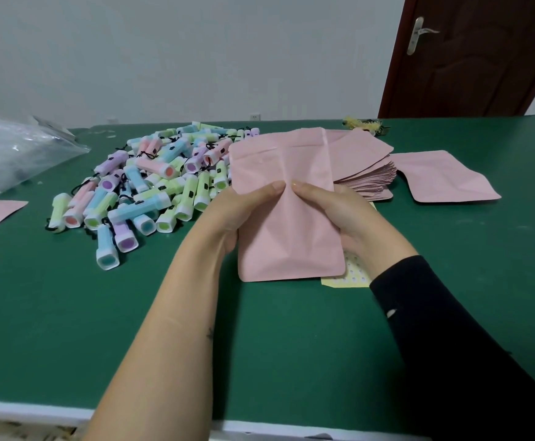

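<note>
A pink flat pouch (287,224) is held upright above the green table (69,329), its lower edge near the tabletop. My left hand (231,214) grips its left side, thumb on the front. My right hand (345,214) grips its right side, thumb on the front too. Both thumb tips nearly meet at the pouch's middle. A heap of several small pastel flashlights (151,186) lies to the left of the pouch.
A stack of pink pouches (368,173) sits behind my right hand, with one loose pouch (451,176) further right. A yellow sticker sheet (352,275) lies under the held pouch. A clear plastic bag (14,154) rests far left. A brown door (470,55) stands behind.
</note>
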{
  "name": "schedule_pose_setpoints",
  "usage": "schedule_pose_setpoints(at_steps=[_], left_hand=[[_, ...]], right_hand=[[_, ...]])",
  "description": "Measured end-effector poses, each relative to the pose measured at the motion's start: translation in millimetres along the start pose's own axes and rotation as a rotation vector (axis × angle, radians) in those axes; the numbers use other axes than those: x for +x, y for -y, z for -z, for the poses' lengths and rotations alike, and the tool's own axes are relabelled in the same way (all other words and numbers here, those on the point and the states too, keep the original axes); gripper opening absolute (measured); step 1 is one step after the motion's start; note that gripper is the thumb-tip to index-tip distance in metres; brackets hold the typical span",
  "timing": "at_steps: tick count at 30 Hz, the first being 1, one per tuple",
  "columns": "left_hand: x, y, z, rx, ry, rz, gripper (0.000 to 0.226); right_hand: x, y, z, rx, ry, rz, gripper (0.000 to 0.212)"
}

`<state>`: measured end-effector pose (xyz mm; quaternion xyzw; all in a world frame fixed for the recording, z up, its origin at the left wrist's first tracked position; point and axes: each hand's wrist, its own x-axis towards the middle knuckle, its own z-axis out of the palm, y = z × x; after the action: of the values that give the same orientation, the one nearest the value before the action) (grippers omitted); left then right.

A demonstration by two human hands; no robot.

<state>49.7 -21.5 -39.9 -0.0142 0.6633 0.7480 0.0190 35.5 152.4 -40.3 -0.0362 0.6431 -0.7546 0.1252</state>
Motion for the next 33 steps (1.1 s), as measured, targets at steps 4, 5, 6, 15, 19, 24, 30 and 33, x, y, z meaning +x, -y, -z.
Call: schedule_pose_setpoints(at_steps=[4, 5, 6, 15, 19, 24, 30, 33], left_hand=[[1.6, 0.5, 2.2, 0.020, -0.028, 0.023, 0.040], [2.0, 0.7, 2.9, 0.023, -0.039, 0.032, 0.040], [2.5, 1.2, 3.5, 0.025, -0.054, 0.041, 0.041], [4.3, 0.6, 4.1, 0.011, -0.102, 0.077, 0.067], [5.2, 1.1, 4.3, -0.008, -0.116, 0.100, 0.049], [7.6, 0.0, 10.3, -0.109, -0.181, 0.135, 0.039], [7.7, 0.4, 14.3, -0.063, -0.196, 0.133, 0.044], [6.7, 0.7, 12.1, 0.013, -0.148, 0.144, 0.046]], right_hand=[[1.0, -0.5, -0.6, -0.002, -0.014, -0.001, 0.032], [1.4, -0.2, -0.3, 0.001, -0.008, -0.004, 0.030], [1.7, 0.0, 0.2, 0.010, 0.006, -0.011, 0.029], [3.6, -2.5, -1.6, -0.027, -0.056, 0.020, 0.022], [3.0, -2.4, 1.5, -0.003, -0.009, 0.000, 0.025], [-1.8, -3.9, 7.9, -0.151, 0.215, -0.159, 0.051], [-0.3, -7.9, 3.0, -0.256, 0.124, -0.139, 0.032], [0.9, -6.3, 2.6, -0.191, 0.083, -0.080, 0.031]])
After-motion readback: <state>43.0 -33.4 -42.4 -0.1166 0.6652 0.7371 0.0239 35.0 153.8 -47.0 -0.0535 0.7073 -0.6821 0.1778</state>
